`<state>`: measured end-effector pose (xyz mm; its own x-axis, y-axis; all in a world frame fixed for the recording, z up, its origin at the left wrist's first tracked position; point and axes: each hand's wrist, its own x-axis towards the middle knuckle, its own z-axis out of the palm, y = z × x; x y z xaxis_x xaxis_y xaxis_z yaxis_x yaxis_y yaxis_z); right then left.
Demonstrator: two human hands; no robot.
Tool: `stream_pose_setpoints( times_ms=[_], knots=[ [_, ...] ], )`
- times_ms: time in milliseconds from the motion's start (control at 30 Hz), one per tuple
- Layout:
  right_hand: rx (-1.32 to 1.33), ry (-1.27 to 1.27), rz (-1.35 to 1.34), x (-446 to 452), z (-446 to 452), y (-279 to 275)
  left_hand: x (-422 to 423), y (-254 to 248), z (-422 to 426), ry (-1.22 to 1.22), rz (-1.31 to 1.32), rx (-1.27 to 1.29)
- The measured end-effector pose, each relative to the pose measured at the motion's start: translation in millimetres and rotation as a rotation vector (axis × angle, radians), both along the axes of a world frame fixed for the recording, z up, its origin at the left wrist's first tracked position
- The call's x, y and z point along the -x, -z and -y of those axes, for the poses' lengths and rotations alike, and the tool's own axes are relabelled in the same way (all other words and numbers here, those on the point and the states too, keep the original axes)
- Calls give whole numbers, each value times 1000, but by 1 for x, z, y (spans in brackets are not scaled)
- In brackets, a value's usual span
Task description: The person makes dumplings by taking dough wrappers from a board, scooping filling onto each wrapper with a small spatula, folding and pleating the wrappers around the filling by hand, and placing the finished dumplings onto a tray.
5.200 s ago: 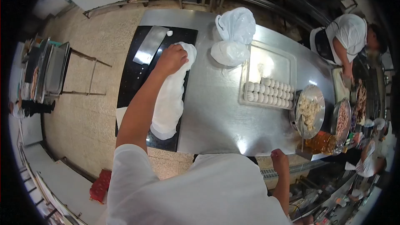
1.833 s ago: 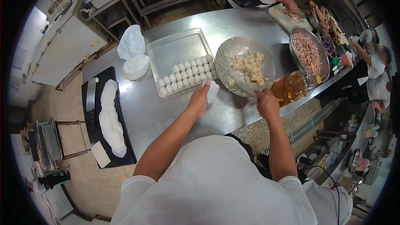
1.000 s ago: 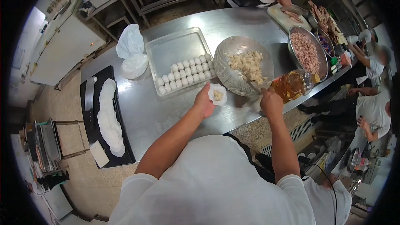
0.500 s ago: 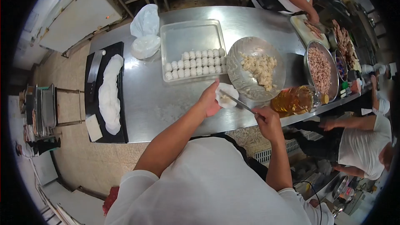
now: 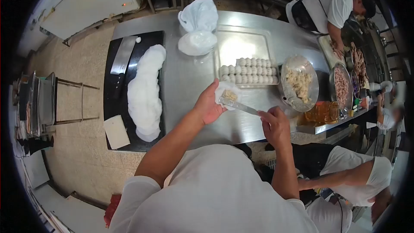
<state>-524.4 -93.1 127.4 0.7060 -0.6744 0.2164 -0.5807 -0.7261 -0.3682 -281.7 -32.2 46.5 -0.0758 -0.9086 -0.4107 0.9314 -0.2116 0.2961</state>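
Note:
My left hand (image 5: 208, 104) cups a thin round white dough wrapper (image 5: 221, 91) on its palm and fingers, above the steel table. A dab of pale filling (image 5: 230, 95) lies on the wrapper. In my right hand (image 5: 276, 126) is the handle of a flat metal spatula (image 5: 243, 107), whose blade touches the filling. Beyond my hands, a clear tray (image 5: 243, 43) carries rows of round white dumplings (image 5: 250, 71) along its near part. To its right, a tilted metal bowl (image 5: 313, 75) contains more of the pale, lumpy filling (image 5: 298, 84).
At left, a black board (image 5: 124, 108) bears overlapping dough wrappers (image 5: 146, 90), a cleaver (image 5: 124, 55) and a white scraper (image 5: 116, 132). Plastic bags (image 5: 198, 28) sit behind. An oil jug (image 5: 323, 113) and chopped-meat bowl (image 5: 340, 86) stand right. Co-workers (image 5: 330, 8) work beside the table.
My view has turned, so the table items appear farther right. The spatula blade has shifted over the filling on the wrapper. A co-worker at lower right has moved closer.

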Motion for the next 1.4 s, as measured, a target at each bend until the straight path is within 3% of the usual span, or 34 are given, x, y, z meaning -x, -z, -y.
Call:
stream_pose_setpoints(
  times_ms=[233, 433, 533, 600, 667, 767, 800, 867, 967, 1033, 1100, 1167, 1267, 1400],
  knots=[
    [-99, 40, 90, -54, -27, -33, -49, -10, -47, -73, 24, -2],
    [-44, -53, 63, -83, -24, -22, -78, -12, -66, -63, 90, 52],
    [-93, -80, 176, -93, -30, -24, -90, -7, -76, -157, 29, -48],
    [-68, -109, 107, -96, -31, -15, -95, -7, -80, -109, -64, 116],
    [-83, -121, 64, -95, -32, -8, -90, -12, -78, -141, -74, 50],
    [-24, -11, 68, -75, -23, -18, -85, -16, -80, -235, -60, -7],
    [-97, 150, 79, -65, -18, -21, -82, -16, -79, -288, -41, 9],
    [9, 377, -57, -32, 4, -22, -80, -24, -79, -278, -51, 23],
    [149, 524, -179, 35, 48, 10, -71, -31, -77, -271, -54, 28],
    [-14, 684, -510, 82, 78, 50, -63, -38, -74, -267, -46, 32],
    [-4, 628, -485, 121, 99, 87, -53, -49, -73, -250, 11, 40],
    [5, 558, -458, 127, 100, 85, -44, -56, -72, -239, 12, 66],
    [-136, 494, -317, 111, 93, 28, -27, -64, -66, -270, 13, 72],
    [32, 592, -290, 134, 102, 0, 8, -66, -58, -326, 22, 79]
  ],
)
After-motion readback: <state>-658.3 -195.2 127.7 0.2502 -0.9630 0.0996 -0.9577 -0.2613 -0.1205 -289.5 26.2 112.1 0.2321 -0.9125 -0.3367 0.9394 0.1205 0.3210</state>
